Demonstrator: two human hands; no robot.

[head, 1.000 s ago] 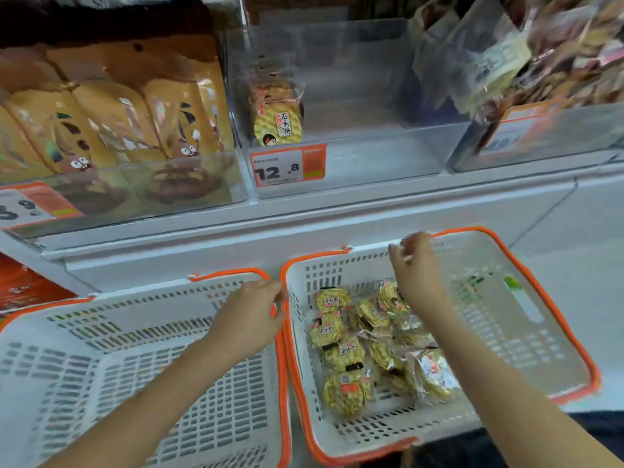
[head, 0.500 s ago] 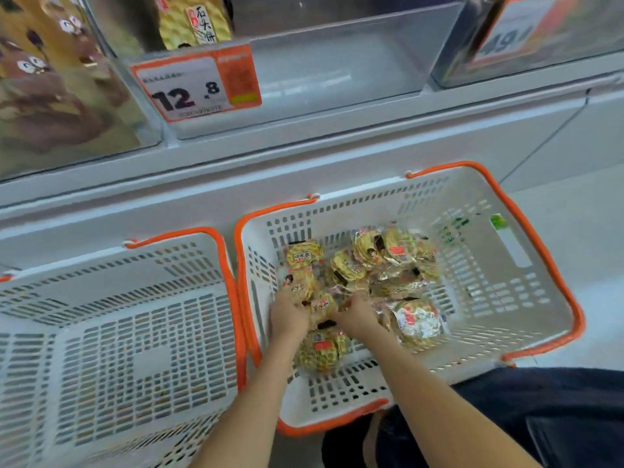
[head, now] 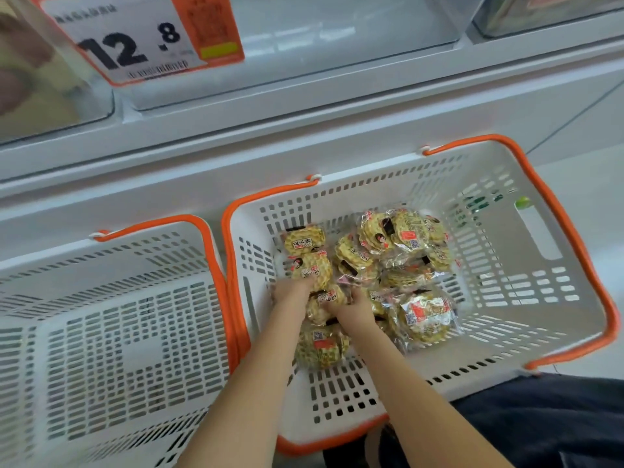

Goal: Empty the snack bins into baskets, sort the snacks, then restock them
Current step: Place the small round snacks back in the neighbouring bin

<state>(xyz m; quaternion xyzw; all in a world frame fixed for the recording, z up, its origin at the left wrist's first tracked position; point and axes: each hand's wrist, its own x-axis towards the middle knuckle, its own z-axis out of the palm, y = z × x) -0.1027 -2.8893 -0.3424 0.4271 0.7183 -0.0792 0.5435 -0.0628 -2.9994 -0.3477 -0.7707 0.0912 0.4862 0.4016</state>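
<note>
A: Hands first. State and position?

B: Both reach down into the right basket (head: 506, 184). The left hand (head: 290, 293) lies at the near-left edge of the snack packs (head: 388, 258), fingers curled down among the wrappers. The right hand (head: 351, 310) sits just beside it. Between the two hands is one snack pack (head: 326, 304), touched from both sides. Fingertips are hidden under the wrapping, so whether either hand actually grips the pack cannot be told.

A: Location of the snacks?

B: All lie on the floor of the right basket, bunched in the middle and toward the far wall. Round yellow biscuits in clear wrappers, overlapping one another. One large pack (head: 427, 319) lies just right of the right hand; another (head: 319, 347) lies between the forearms, nearer the person.

A: Free room inside that basket?

B: Bare slotted floor shows on the right side and along the near wall. The pile touches no side wall on the right.

A: Edges?

B: An orange rim (head: 574, 231) runs round the top. The left basket (head: 118, 332) stands just beside it, rims touching along the shared side; only its slotted floor shows.

A: Above the baskets?

B: A white shelf ledge (head: 304, 130), a clear bin (head: 337, 38) on it, and a price tag (head: 141, 38) reading 12.8.
</note>
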